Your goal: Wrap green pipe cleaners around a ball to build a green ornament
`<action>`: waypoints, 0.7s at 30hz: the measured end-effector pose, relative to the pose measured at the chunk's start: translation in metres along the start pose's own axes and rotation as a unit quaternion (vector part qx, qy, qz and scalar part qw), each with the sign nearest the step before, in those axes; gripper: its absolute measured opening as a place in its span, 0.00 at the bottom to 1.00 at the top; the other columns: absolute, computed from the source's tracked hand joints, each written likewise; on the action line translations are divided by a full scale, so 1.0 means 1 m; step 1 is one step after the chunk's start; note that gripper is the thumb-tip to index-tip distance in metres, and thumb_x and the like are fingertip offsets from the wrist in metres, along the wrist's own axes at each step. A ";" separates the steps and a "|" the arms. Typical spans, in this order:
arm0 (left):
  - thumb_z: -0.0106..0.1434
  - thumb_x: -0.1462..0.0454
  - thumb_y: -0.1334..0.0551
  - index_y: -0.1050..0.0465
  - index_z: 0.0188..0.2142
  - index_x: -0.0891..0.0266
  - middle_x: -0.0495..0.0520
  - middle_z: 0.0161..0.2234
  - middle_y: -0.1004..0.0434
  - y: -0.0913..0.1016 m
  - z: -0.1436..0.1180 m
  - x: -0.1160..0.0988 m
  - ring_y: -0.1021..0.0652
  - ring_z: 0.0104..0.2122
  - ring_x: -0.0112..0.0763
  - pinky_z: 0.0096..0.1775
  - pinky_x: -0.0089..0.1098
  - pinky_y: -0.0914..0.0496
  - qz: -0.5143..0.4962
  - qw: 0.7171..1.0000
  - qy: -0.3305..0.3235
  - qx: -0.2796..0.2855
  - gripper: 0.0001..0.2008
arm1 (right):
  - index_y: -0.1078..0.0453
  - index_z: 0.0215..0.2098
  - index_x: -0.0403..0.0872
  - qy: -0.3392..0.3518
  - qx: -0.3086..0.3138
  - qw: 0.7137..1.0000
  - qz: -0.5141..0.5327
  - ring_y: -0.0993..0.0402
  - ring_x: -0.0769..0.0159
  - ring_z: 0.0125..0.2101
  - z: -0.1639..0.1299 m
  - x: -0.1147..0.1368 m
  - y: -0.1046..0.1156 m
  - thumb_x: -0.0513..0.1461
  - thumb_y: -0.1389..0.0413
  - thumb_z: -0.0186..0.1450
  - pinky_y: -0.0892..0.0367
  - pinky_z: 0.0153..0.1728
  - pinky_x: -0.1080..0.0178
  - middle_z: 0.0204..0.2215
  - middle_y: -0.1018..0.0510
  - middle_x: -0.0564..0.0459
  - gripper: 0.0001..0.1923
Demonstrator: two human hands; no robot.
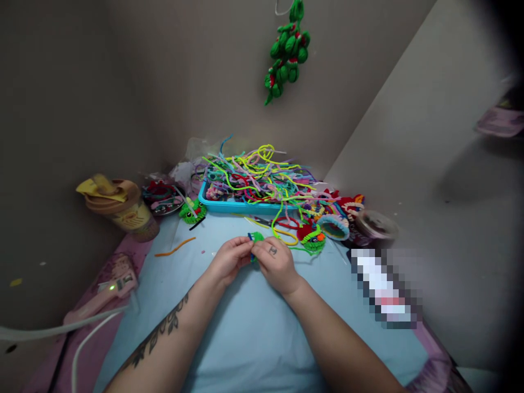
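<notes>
Between two plain grey walls, as seen from the head view, stood a tabletop (241,338) spread with a light blue cover, with pink material showing along its left edge. At the back, a blue tray (249,208) was heaped with fuzzy stems (262,177) in many colours, several spilling over the rim. On the wall above hung a bunch of green figures (289,52). To the left were a cup (133,215), a pink glue gun (106,295) with a green light lit, a loose orange stem (175,247) and a green figure beside the tray's corner. To the right lay red-handled scissors (286,222), a red-and-green figure (313,240), a round tub and a pixelated object.

Both hands met above the cover, in front of the tray. The fingers of the left hand (231,259) were closed, thumb against forefinger, on a small green piece (257,237) with dark blue at its left side. The fingers of the right hand (278,265) were likewise drawn together on it from the other side. Its lower portion was largely hidden, and its exact form could not be determined.
</notes>
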State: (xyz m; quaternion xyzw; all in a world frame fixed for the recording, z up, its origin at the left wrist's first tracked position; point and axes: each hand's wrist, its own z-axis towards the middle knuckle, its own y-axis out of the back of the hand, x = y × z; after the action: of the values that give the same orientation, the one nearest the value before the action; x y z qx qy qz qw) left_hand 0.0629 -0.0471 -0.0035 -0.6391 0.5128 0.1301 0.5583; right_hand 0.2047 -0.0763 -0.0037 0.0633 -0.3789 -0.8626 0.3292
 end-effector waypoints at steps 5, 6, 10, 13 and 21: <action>0.45 0.66 0.31 0.32 0.26 0.66 0.46 0.22 0.29 -0.004 -0.001 -0.001 0.29 0.24 0.21 0.31 0.24 0.34 0.009 0.997 -0.062 -0.044 0.12 | 0.29 0.37 0.49 0.007 -0.012 1.000 -0.003 0.32 0.64 0.34 -0.001 0.001 -0.001 0.31 0.52 0.63 0.37 0.35 0.61 0.33 0.22 0.51 0.11; 0.45 0.66 0.31 0.32 0.26 0.66 0.46 0.22 0.29 -0.004 -0.001 -0.001 0.28 0.24 0.21 0.32 0.25 0.34 0.000 0.996 -0.078 -0.051 0.12 | 0.30 0.37 0.48 -0.002 -0.017 1.000 -0.001 0.32 0.64 0.34 -0.002 0.000 -0.002 0.31 0.52 0.62 0.37 0.36 0.60 0.34 0.23 0.50 0.11; 0.46 0.65 0.31 0.31 0.30 0.65 0.47 0.27 0.26 -0.006 0.001 -0.003 0.26 0.28 0.23 0.38 0.27 0.32 -0.045 0.989 -0.124 -0.065 0.13 | 0.31 0.41 0.47 -0.059 -0.045 0.997 0.021 0.30 0.64 0.35 -0.004 -0.002 -0.005 0.34 0.50 0.63 0.35 0.37 0.60 0.34 0.23 0.48 0.10; 0.48 0.65 0.32 0.30 0.36 0.64 0.49 0.31 0.24 -0.005 0.001 -0.005 0.25 0.31 0.25 0.39 0.28 0.31 -0.061 0.991 -0.111 -0.041 0.15 | 0.30 0.41 0.47 -0.091 -0.056 0.994 0.031 0.29 0.63 0.35 -0.004 -0.001 -0.006 0.36 0.49 0.63 0.34 0.37 0.60 0.32 0.24 0.48 0.09; 0.50 0.69 0.35 0.28 0.35 0.65 0.51 0.31 0.23 -0.005 0.000 -0.005 0.24 0.30 0.24 0.37 0.26 0.31 -0.103 0.991 -0.085 -0.021 0.11 | 0.28 0.36 0.47 -0.170 -0.052 0.984 0.028 0.30 0.67 0.27 -0.001 0.007 -0.007 0.39 0.47 0.63 0.37 0.30 0.65 0.26 0.25 0.51 0.08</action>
State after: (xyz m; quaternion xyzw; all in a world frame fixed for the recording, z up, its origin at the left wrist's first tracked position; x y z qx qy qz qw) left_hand 0.0651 -0.0451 0.0028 -0.6870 0.3918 0.1367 0.5965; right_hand 0.1960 -0.0783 -0.0084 -0.1122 -0.3856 -0.8699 0.2863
